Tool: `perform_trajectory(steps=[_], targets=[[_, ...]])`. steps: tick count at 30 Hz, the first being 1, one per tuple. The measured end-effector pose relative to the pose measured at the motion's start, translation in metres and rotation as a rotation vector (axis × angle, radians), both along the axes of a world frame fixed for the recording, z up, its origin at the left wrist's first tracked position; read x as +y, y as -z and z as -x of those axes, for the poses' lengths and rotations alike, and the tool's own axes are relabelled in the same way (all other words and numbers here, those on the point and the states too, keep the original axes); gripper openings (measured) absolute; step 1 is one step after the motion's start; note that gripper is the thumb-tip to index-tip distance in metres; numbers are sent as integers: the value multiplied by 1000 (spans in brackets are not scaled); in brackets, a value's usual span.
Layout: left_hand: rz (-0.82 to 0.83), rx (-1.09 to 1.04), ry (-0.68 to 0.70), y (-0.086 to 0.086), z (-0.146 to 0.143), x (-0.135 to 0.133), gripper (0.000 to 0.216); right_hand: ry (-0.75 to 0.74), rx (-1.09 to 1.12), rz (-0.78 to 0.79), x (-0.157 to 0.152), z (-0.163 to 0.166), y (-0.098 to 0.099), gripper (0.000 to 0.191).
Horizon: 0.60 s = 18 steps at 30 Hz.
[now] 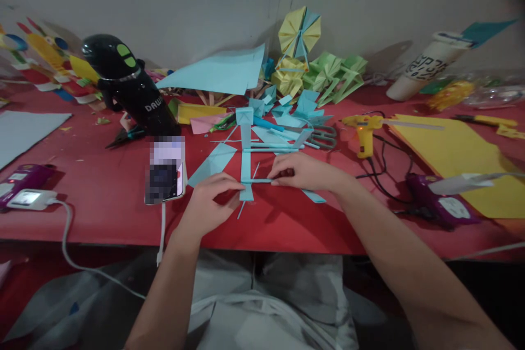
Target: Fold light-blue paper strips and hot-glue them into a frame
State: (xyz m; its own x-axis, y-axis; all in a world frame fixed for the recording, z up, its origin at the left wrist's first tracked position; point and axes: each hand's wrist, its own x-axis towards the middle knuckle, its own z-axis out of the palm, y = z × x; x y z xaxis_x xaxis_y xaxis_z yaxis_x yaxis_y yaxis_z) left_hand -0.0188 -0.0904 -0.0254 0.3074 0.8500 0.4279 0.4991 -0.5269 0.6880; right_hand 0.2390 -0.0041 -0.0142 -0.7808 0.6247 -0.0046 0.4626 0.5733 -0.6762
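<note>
On the red tabletop in front of me lies a light-blue upright paper strip with a folded square at its far end. A narrow folded blue paper strip crosses it near the bottom. My left hand has its fingertips pinched at the left side of this crossing. Between the thumb and fingers of my right hand is the right end of the narrow strip. Farther up, another thin blue strip runs across to the right. A loose blue paper piece lies beyond my left hand.
A phone and a black bottle stand to the left. Behind are scissors, blue scraps and folded-paper wheels. At right are a yellow glue gun with its cable, a purple power strip and yellow paper.
</note>
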Motion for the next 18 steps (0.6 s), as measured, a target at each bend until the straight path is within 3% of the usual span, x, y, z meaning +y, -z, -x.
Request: perform_trajectory(steps=[13, 18], targets=[[38, 98, -68, 5, -2, 8, 23, -25, 39, -16, 1, 2, 5, 24], [62, 147, -56, 6, -2, 10, 28, 36, 78, -18, 4, -9, -3, 26]])
